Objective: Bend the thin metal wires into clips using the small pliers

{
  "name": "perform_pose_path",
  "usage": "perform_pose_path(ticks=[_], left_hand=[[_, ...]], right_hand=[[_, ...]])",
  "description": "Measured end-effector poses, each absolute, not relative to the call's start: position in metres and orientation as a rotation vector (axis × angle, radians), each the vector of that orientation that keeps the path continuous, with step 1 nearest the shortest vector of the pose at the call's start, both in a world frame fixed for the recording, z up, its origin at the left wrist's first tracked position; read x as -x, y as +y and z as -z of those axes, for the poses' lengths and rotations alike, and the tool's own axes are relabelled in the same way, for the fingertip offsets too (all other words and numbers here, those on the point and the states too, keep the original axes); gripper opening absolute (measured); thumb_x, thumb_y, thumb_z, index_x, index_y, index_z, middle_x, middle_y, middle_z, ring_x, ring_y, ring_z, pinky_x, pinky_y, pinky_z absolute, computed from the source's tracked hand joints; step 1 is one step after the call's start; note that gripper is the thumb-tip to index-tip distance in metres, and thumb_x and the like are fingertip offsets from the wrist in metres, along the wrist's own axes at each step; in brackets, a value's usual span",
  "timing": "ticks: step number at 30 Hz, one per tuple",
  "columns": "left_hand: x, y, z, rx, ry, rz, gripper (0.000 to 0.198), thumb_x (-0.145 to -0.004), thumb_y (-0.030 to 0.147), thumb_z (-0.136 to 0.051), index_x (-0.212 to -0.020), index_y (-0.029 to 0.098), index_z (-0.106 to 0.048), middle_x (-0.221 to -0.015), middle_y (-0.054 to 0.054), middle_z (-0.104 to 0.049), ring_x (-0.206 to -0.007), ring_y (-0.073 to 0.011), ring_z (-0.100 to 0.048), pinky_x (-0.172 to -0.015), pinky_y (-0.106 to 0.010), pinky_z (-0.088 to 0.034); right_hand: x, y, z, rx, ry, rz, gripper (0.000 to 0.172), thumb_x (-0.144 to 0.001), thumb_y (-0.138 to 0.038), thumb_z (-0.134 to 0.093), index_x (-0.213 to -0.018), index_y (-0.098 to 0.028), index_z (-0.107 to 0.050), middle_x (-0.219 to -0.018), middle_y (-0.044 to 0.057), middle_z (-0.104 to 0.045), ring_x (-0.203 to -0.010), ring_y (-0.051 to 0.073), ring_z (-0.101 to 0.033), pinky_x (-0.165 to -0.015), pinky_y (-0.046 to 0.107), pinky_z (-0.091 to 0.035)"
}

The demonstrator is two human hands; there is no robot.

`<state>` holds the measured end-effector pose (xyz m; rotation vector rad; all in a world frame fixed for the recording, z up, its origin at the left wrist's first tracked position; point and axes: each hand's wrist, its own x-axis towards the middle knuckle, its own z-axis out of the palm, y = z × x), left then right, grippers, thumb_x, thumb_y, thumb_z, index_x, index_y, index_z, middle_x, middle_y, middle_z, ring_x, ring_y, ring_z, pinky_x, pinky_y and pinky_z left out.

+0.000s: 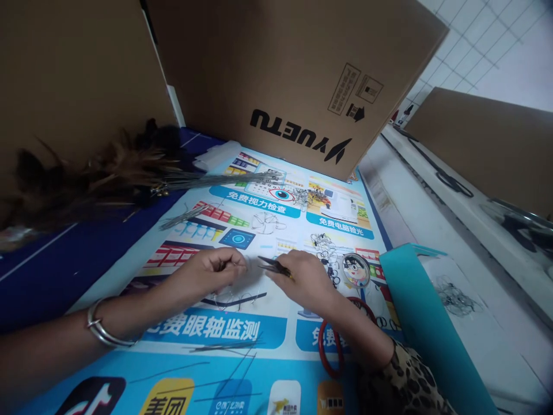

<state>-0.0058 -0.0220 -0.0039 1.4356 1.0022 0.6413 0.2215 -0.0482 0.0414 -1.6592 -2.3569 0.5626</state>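
My left hand [213, 268] rests on a printed poster [242, 331], fingers pinched on a thin bent wire [235, 297] that curves below it. My right hand [302, 279] is closed on small dark pliers [272, 265], whose tips point left toward the left hand's fingers. A silver bangle [101, 328] sits on my left wrist. A red ring [330, 346] lies under my right forearm.
A bundle of brown feathers [99, 173] with wire stems lies at the left. Loose wires [224, 347] lie near the front. Small wire rings [326, 253] and a round lid [356, 270] sit right of my hands. Cardboard boxes [302, 75] stand behind. A teal bag [432, 328] stands at right.
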Motion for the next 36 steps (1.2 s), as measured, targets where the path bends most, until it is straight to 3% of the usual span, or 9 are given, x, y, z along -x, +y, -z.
perform_pose_path(ticks=[7, 14, 36], left_hand=[[0.012, -0.021, 0.01, -1.795, 1.004, -0.753, 0.019, -0.086, 0.035, -0.059, -0.079, 0.017, -0.063, -0.064, 0.004, -0.046, -0.059, -0.0114, -0.042, -0.052, -0.02, -0.035], [0.009, -0.025, 0.004, -1.948, 0.984, -0.773, 0.019, -0.088, 0.031, -0.056, -0.078, 0.017, -0.064, -0.063, 0.003, -0.051, -0.057, -0.0113, -0.046, -0.052, -0.02, -0.037], [0.008, -0.025, 0.002, -2.027, 1.017, -0.784, 0.02, -0.085, 0.031, -0.055, -0.075, 0.017, -0.065, -0.061, 0.002, -0.057, -0.056, -0.0118, -0.049, -0.052, -0.02, -0.038]], right_hand=[[-0.215, -0.052, -0.042, 1.838, -2.602, -0.259, 0.03, -0.093, -0.046, -0.053, -0.092, -0.021, -0.07, -0.088, 0.007, -0.068, -0.083, 0.021, -0.06, -0.069, 0.029, -0.036], [-0.211, -0.054, -0.038, 1.813, -2.646, -0.223, 0.029, -0.093, -0.043, -0.053, -0.096, -0.021, -0.07, -0.094, 0.009, -0.07, -0.085, 0.022, -0.061, -0.068, 0.029, -0.037], [-0.212, -0.054, -0.03, 1.828, -2.638, -0.254, 0.038, -0.094, -0.053, -0.049, -0.093, -0.022, -0.07, -0.086, 0.007, -0.073, -0.078, 0.02, -0.065, -0.06, 0.025, -0.035]])
